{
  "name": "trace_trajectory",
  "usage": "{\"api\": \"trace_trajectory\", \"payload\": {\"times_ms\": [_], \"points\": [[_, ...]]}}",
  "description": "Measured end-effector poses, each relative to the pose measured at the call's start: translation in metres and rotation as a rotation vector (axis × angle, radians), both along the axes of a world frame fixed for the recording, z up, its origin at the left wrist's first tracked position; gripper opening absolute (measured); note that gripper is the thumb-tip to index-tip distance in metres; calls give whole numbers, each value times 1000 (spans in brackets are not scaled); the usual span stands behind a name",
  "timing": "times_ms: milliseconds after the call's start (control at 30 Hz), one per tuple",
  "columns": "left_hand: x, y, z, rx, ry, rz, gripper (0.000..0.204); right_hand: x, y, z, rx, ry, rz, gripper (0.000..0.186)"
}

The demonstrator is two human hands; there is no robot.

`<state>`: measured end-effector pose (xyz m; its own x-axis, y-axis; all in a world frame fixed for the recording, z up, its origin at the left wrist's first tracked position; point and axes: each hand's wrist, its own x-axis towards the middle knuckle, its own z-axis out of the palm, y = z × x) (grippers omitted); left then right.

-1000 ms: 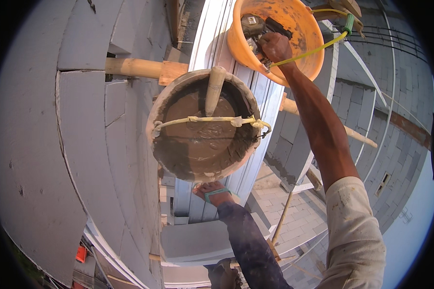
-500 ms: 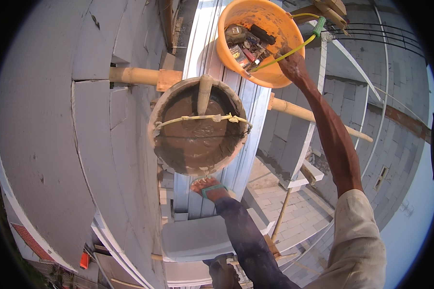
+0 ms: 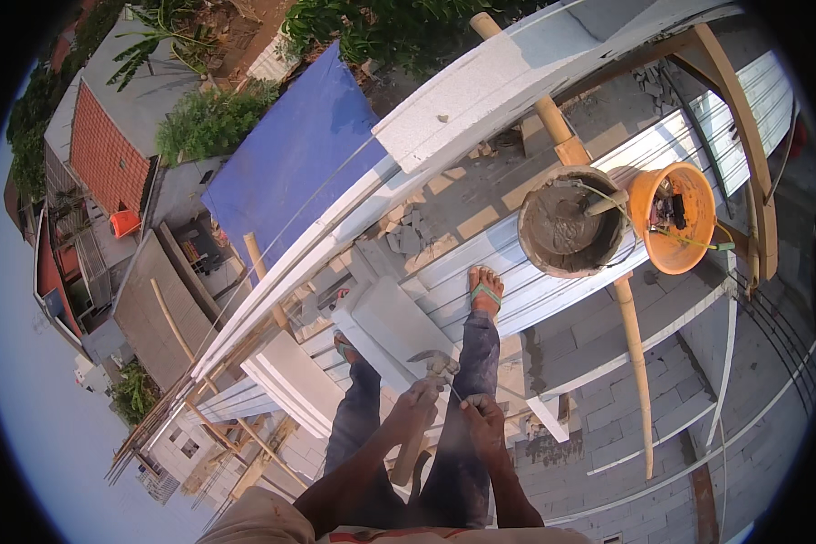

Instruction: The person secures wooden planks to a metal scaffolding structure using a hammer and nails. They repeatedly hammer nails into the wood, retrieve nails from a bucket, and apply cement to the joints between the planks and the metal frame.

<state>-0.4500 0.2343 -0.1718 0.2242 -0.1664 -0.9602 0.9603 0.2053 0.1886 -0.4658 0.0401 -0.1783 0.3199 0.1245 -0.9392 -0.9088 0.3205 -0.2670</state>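
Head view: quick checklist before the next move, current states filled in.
1. Left hand closed on the hammer: ok, below the head.
2. Right hand holding a known item: cannot tell; a thin piece shows at its fingers, too small to identify.
3. One hand free: not ok, both look occupied.
4. Right foot supported: ok, on the ribbed metal decking.
5. Left foot supported: cannot tell; what is beneath it isn't clear.
6. Mortar bucket and orange bucket away from the hands: ok, off to the right.
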Motion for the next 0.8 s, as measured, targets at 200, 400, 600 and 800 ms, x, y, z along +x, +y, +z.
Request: {"api": "trace_trajectory", "payload": {"times_ms": [200, 400, 600, 800], "points": [[-37, 40, 34, 125, -50, 196, 31, -30, 66, 27, -8, -194, 414, 12], [-121, 59, 3, 762, -496, 38, 31, -73, 156, 57, 65, 184, 326, 55], [-126, 124, 20, 710, -334, 659, 21, -98, 231, 46, -155, 59, 556, 58], [-191, 298, -40, 762, -434, 1107, 19, -66, 291, -1, -288, -602, 1434, 36]]}}
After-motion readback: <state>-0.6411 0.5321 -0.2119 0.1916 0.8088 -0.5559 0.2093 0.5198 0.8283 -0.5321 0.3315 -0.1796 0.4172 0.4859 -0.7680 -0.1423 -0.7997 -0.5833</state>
